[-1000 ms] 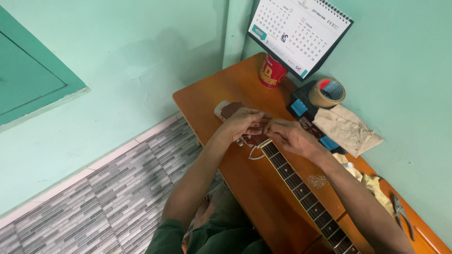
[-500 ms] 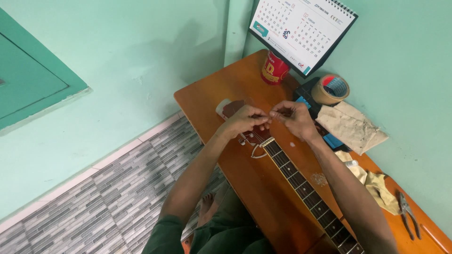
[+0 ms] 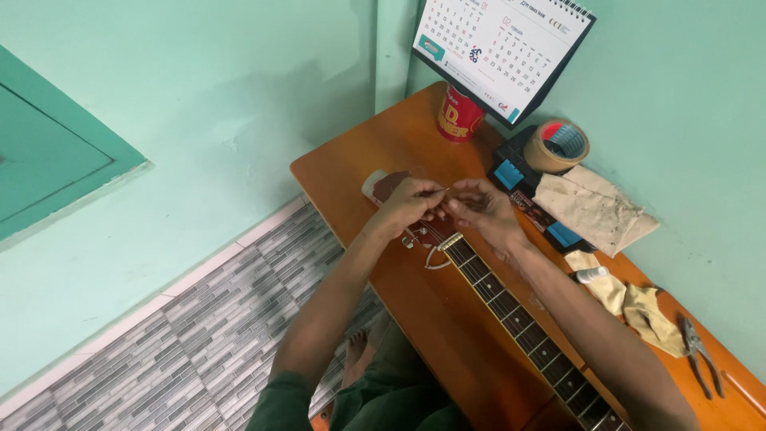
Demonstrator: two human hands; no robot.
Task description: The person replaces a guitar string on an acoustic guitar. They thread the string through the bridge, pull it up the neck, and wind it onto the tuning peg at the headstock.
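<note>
A guitar lies along the orange-brown table (image 3: 351, 172), its fretted neck (image 3: 511, 307) running toward me and its headstock (image 3: 391, 185) at the far end. My left hand (image 3: 407, 206) and my right hand (image 3: 483, 209) meet just above the headstock. Both pinch a thin guitar string (image 3: 440, 191) stretched between the fingertips. A loose loop of string (image 3: 435, 259) hangs beside the nut. The tuning pegs are mostly hidden under my hands.
A desk calendar (image 3: 499, 52) and a red cup (image 3: 459, 116) stand at the far end. A tape roll (image 3: 556, 146) sits on dark boxes (image 3: 511, 172), next to a crumpled cloth (image 3: 594, 209). Pliers (image 3: 700, 355) and rags (image 3: 650, 315) lie at right. The tiled floor (image 3: 175, 335) lies to the left.
Both hands have lifted slightly off the headstock and come together, fingertips now pinching the string between them. The camera view has shifted a little.
</note>
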